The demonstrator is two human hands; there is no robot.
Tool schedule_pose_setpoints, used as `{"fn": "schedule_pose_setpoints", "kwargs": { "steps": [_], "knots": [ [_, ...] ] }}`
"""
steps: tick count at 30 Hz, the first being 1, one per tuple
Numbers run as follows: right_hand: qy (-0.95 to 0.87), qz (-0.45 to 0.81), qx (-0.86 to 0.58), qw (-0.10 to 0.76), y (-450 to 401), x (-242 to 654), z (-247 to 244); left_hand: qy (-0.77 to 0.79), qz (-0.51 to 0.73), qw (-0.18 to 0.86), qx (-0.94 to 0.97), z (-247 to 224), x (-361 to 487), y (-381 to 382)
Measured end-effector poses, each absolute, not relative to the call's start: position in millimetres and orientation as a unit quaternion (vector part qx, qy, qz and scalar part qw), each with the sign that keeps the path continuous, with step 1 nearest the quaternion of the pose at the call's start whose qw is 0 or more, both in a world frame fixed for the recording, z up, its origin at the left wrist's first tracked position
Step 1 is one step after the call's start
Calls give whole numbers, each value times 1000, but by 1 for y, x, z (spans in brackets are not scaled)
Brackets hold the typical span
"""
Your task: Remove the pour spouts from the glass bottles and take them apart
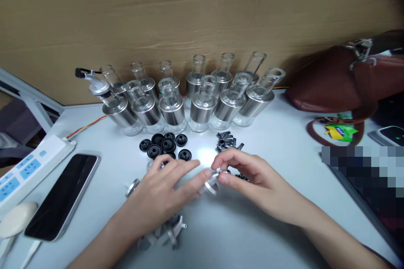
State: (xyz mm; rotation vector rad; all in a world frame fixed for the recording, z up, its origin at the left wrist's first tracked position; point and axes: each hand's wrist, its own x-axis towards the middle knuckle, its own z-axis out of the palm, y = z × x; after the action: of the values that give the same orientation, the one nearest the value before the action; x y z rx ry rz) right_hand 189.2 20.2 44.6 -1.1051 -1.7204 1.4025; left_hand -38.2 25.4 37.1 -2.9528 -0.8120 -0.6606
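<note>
Near the middle of the table, a silver pour spout (211,188) is held in my left hand (167,187), partly hidden by its thumb. My right hand (243,172) pinches at the narrow tip of the same spout; any smaller part between those fingertips is too small to make out. Behind my left hand lie several black ribbed stoppers (168,146). Small black flip caps (225,141) are heaped just beyond my right fingers, with tiny black pieces (242,177) partly hidden behind that hand. More silver spouts (170,235) lie below my left wrist.
Two rows of glass bottles (202,113) with steel bands stand at the back; the front-left one bears a spout (99,86). At left are a phone (63,197) and a power strip (30,172). A brown bag (334,80) and green-yellow packet (341,132) sit right.
</note>
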Motion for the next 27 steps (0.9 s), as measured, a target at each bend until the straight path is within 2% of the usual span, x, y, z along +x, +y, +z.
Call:
{"fn": "schedule_pose_setpoints", "kwargs": {
  "steps": [8,22,27],
  "knots": [
    [-652,502,-445,352,21,192,44,-447,-223,109,-859,36,-53,43],
    [-657,483,-454,359,20,192,46,-461,-209,103,-856,30,-57,45],
    [-652,454,-461,396,19,194,47,-478,-272,58,-833,31,-54,43]
  ]
}}
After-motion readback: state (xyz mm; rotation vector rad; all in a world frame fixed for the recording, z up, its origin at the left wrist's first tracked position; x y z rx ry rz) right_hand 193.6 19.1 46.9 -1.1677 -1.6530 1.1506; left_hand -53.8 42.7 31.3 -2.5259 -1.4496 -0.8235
